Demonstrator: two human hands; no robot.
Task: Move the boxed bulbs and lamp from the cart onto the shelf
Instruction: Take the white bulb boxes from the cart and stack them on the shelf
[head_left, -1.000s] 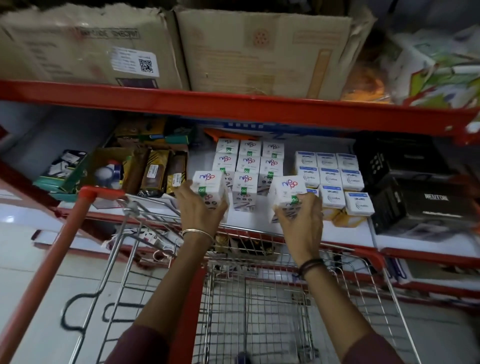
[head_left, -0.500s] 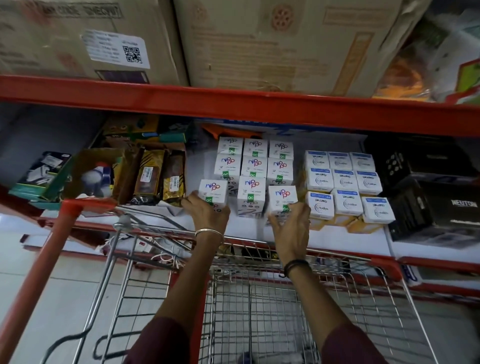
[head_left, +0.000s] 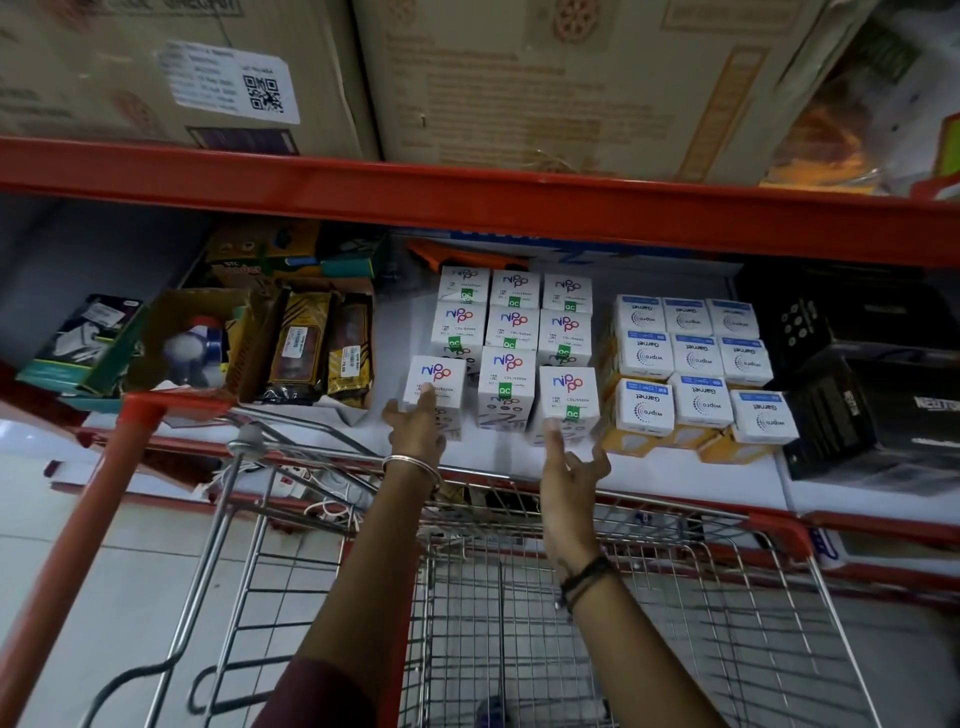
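Now both hands, left and right, spread open and empty before two Nippo bulb boxes set at the shelf front. Next, probably, back to the cart, its contents unclear.

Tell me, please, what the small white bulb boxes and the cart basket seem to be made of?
White bulb boxes: printed cardboard by the look, smooth with a slight sheen; crisp folded edges and coloured logos. Cart basket: bare metal wire, probably plated steel; a thin, shiny silver grid.
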